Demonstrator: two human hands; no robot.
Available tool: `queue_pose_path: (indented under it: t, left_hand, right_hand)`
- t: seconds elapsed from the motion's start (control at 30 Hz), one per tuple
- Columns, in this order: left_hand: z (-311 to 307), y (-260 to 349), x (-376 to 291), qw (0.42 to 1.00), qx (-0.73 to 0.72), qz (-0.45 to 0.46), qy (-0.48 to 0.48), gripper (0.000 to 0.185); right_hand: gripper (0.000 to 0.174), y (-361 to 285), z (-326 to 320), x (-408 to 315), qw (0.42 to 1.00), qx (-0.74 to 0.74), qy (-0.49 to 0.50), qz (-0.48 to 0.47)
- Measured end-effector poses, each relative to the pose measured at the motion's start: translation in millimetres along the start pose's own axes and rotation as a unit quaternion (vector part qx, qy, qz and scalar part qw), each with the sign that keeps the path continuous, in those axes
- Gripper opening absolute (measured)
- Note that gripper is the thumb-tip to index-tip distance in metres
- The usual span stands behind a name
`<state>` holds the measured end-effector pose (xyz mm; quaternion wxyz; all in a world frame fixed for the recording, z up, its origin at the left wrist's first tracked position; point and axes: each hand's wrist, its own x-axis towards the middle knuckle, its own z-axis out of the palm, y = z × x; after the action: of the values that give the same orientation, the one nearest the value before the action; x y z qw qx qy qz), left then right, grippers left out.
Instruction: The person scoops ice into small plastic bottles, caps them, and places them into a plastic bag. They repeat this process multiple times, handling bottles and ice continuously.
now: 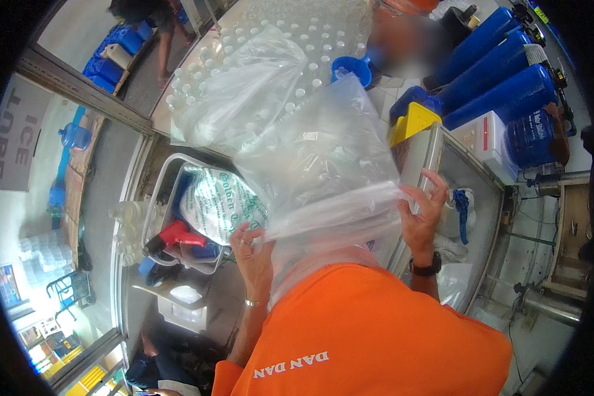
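A large clear plastic bag (326, 153) is spread in front of my chest, its near edge pulled taut between my two hands. My left hand (252, 255) pinches the left corner of that edge between thumb and fingers. At the right corner, my right hand (423, 210) grips the film between thumb and index finger, with the other fingers raised. Beyond it, another clear plastic bag (247, 84) lies over capped clear bottles (312, 67) on a table. The first bag's far end reaches a blue plastic dipper (351, 69).
Left of the bag, a white-framed basket (151, 198) holds a red heat gun (180, 235) and a printed plastic package (220, 203). On the right stand a yellow container (416, 121), a glass-topped cabinet (468, 173) and blue tanks (505, 94). Other people are nearby.
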<state>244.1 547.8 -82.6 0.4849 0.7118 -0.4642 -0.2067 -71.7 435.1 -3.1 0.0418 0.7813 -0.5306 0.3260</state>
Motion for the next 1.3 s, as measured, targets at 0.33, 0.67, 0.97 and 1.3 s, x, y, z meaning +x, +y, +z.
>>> queue_pose_path:
  t: [0.33, 0.67, 0.97, 1.3]
  left_hand:
    - [-35, -35, 6, 0.634, -0.561, -0.295, -0.443, 0.036]
    - [3, -37, 1, 0.996, 0.022, -0.089, 0.011, 0.033]
    - [15, -33, 2, 0.969, -0.003, -0.229, -0.091, 0.013]
    - [-16, -125, 2, 0.659, -0.576, -0.37, -0.311, 0.047]
  right_hand:
    - [0.013, 40, 0, 0, 0.421, 0.833, -0.333, 0.132]
    - [0.032, 39, 60, -6, 0.951, 0.211, -0.129, 0.186]
    - [0.033, 26, 96, -14, 0.832, 0.389, -0.342, 0.199]
    - [0.042, 164, 111, 5, 0.522, 0.684, -0.307, 0.406]
